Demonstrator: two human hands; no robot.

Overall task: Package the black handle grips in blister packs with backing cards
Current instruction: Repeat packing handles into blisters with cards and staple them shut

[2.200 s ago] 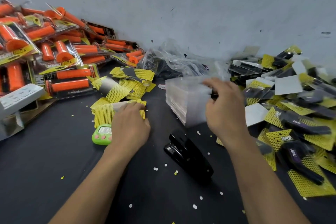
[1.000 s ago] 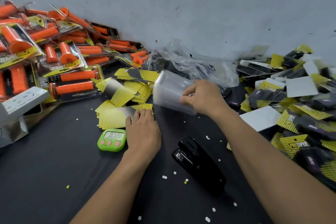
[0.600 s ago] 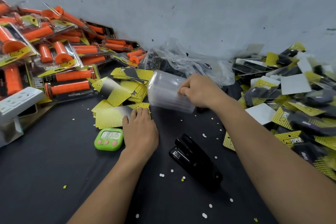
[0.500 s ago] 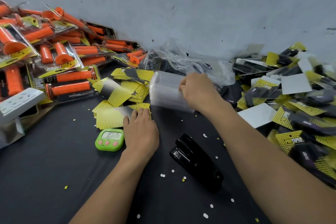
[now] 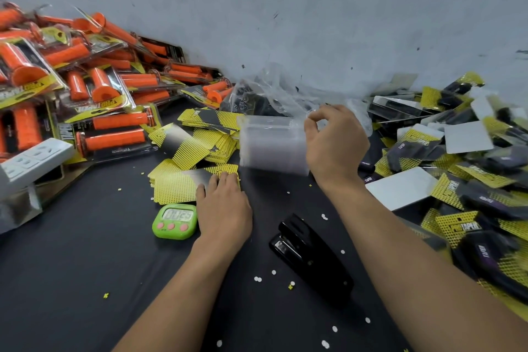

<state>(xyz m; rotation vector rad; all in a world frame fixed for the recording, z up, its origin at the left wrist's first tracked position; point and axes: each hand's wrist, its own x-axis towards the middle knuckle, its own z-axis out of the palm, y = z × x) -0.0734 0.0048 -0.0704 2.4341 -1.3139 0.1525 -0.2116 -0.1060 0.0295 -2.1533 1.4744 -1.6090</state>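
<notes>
So, right hand (image 5: 334,146): pinched top edge of blister packs (image 5: 271,146) stack.
left hand (image 5: 223,206): flat, fingers straight, pressed on backing cards (image 5: 177,186).
black grips (image 5: 253,103): inside clear bag (image 5: 288,86), behind stack.
tip: probably best to peel off one shell only and steady the stack.

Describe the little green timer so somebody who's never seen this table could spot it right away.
Start at the black table, between the orange grip packs on the left and the black stapler. Just nearer than the yellow backing cards, beside the left hand, lies the timer: the only bright green thing, with a display and three pink buttons.
</notes>
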